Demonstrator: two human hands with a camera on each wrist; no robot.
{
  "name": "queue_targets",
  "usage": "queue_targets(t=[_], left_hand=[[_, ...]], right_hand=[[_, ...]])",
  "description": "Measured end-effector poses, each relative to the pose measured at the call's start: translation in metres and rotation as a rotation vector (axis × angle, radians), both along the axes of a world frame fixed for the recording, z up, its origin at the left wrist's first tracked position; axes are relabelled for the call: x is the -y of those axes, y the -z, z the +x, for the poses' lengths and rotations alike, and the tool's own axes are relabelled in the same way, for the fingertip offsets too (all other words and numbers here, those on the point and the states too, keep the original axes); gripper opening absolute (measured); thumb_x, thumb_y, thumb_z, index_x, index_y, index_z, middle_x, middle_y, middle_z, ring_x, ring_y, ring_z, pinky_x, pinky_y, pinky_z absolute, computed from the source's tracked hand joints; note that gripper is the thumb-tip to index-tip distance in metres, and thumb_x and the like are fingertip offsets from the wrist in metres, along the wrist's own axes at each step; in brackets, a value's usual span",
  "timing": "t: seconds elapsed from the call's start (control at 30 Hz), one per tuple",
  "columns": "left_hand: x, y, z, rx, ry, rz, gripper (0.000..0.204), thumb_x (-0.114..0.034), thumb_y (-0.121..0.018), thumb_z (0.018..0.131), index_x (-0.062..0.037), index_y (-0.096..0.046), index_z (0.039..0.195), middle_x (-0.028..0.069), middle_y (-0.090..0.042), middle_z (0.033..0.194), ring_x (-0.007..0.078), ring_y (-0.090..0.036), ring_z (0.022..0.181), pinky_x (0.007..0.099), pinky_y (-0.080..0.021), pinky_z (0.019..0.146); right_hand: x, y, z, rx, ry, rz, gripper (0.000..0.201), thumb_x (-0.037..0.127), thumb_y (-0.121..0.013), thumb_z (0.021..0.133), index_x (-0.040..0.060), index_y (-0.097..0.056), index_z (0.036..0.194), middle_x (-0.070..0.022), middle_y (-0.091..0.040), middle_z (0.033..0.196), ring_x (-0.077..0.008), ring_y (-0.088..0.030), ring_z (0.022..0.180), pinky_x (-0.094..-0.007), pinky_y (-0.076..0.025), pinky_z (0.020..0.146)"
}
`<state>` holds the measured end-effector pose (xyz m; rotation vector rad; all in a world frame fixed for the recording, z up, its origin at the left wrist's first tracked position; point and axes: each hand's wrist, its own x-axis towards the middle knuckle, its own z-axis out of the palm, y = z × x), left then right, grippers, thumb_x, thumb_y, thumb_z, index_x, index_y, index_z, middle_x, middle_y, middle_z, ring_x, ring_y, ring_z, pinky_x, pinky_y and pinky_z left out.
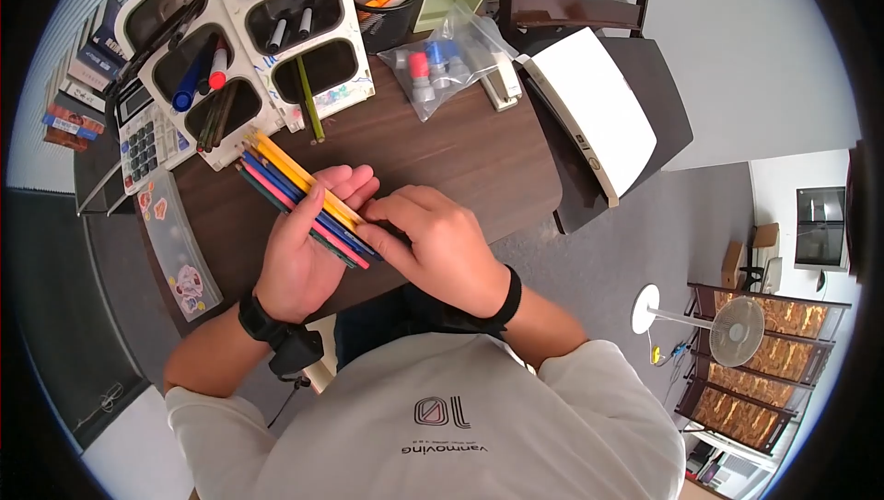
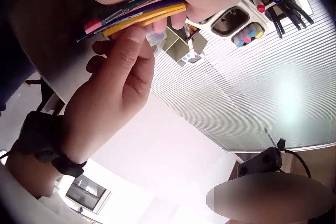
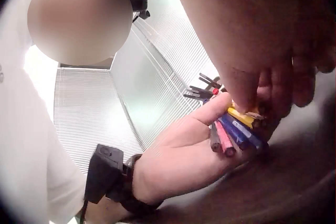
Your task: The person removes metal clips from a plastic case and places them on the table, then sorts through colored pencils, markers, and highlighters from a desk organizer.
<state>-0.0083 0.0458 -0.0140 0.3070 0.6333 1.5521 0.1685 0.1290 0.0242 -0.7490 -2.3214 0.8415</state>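
Note:
In the head view my left hand [image 1: 299, 265] holds a bundle of colored pencils across its palm, the thumb laid over them. Yellow pencils [image 1: 293, 168] lie on the upper side of the bundle; dark blue, pink and dark green ones [image 1: 262, 185] lie below. My right hand [image 1: 442, 242] pinches the yellow pencils' near ends between thumb and fingers. The right wrist view shows the blue pencils [image 3: 239, 132] and a pink pencil [image 3: 224, 139] sticking out past the left palm. Fingertips of the right hand [image 2: 113, 85] meet the yellow ends in the left wrist view.
Beyond the hands stands a white organizer [image 1: 235, 35] with markers, highlighters and more pencils in its compartments. A calculator [image 1: 147, 145] and a stickered case [image 1: 175, 247] lie left. Farther right are a clear bag [image 1: 451, 67], a stapler [image 1: 502, 86] and a thick white book [image 1: 594, 104].

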Motion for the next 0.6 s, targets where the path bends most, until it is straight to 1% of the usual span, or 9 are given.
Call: queue_targets(t=[0.13,0.2,0.23,0.27,0.33,0.4,0.47,0.53,0.6], left_hand=[[0.000,-0.003,-0.001,0.017,0.000,0.006,0.045,-0.031,-0.041,0.116,-0.0051,-0.048,0.151,0.0184,-0.058,0.149,0.0327,-0.050,0.145,0.0491,-0.038,0.123],[0.000,-0.003,-0.002,0.051,-0.023,-0.003,0.047,-0.030,-0.041,0.116,-0.0036,-0.045,0.154,0.0196,-0.056,0.151,0.0331,-0.050,0.144,0.0497,-0.039,0.123],[0.000,-0.001,-0.004,0.020,-0.022,-0.018,0.048,-0.032,-0.041,0.116,-0.0037,-0.044,0.155,0.0198,-0.056,0.150,0.0332,-0.051,0.144,0.0505,-0.039,0.122],[0.000,-0.001,-0.004,-0.011,-0.022,-0.035,0.050,-0.034,-0.041,0.116,-0.0039,-0.043,0.155,0.0200,-0.057,0.150,0.0333,-0.052,0.143,0.0513,-0.040,0.122],[0.001,0.000,-0.004,0.007,-0.018,-0.060,0.053,-0.038,-0.041,0.115,-0.0043,-0.043,0.156,0.0190,-0.059,0.147,0.0327,-0.053,0.141,0.0513,-0.041,0.121],[0.001,-0.002,-0.005,0.019,-0.008,-0.081,0.056,-0.041,-0.041,0.114,-0.0048,-0.043,0.156,0.0180,-0.061,0.145,0.0322,-0.054,0.140,0.0512,-0.041,0.120],[0.001,-0.005,-0.006,0.036,0.002,-0.052,0.057,-0.038,-0.043,0.110,-0.0048,-0.043,0.156,0.0187,-0.061,0.144,0.0326,-0.056,0.138,0.0518,-0.043,0.118],[0.002,-0.005,-0.006,0.021,0.007,-0.049,0.057,-0.035,-0.043,0.108,-0.0047,-0.042,0.156,0.0189,-0.060,0.145,0.0327,-0.056,0.138,0.0514,-0.043,0.118],[0.002,-0.005,-0.004,0.008,0.012,-0.044,0.057,-0.033,-0.043,0.107,-0.0046,-0.042,0.157,0.0191,-0.060,0.145,0.0328,-0.056,0.138,0.0511,-0.042,0.119]], right_hand=[[-0.001,0.002,0.006,-0.121,0.067,0.010,0.017,0.014,-0.080,0.090,0.0046,-0.072,0.101,-0.0105,-0.072,0.091,-0.0302,-0.071,0.080,-0.0391,-0.058,0.069],[-0.001,-0.014,0.017,-0.197,0.120,-0.102,0.016,0.006,-0.081,0.089,0.0045,-0.072,0.102,-0.0097,-0.074,0.093,-0.0254,-0.073,0.076,-0.0346,-0.059,0.067],[-0.003,-0.016,0.022,-0.310,0.115,-0.115,0.018,0.000,-0.081,0.089,0.0034,-0.072,0.104,-0.0089,-0.076,0.095,-0.0189,-0.073,0.076,-0.0305,-0.059,0.067],[-0.007,-0.016,0.028,-0.407,0.085,-0.087,0.019,-0.003,-0.080,0.089,0.0014,-0.071,0.106,-0.0100,-0.077,0.099,-0.0159,-0.075,0.082,-0.0289,-0.060,0.074],[-0.008,-0.016,0.032,-0.617,0.139,-0.203,0.020,-0.005,-0.080,0.089,-0.0003,-0.071,0.106,-0.0119,-0.078,0.101,-0.0156,-0.074,0.084,-0.0285,-0.059,0.079],[-0.009,-0.023,0.030,-0.651,0.207,-0.302,0.018,-0.006,-0.079,0.090,-0.0011,-0.072,0.106,-0.0121,-0.077,0.100,-0.0164,-0.074,0.086,-0.0296,-0.059,0.082],[-0.023,-0.022,0.017,-0.562,0.229,0.005,0.021,-0.006,-0.080,0.088,-0.0004,-0.073,0.107,-0.0127,-0.078,0.098,-0.0181,-0.075,0.086,-0.0302,-0.059,0.079],[-0.035,-0.027,-0.001,-0.423,0.208,0.299,0.026,-0.004,-0.081,0.084,0.0025,-0.072,0.108,-0.0132,-0.075,0.098,-0.0282,-0.074,0.083,-0.0338,-0.059,0.075],[-0.041,-0.026,-0.020,-0.304,0.166,0.313,0.025,0.000,-0.077,0.087,0.0028,-0.069,0.111,-0.0145,-0.074,0.099,-0.0329,-0.073,0.086,-0.0387,-0.059,0.076]])
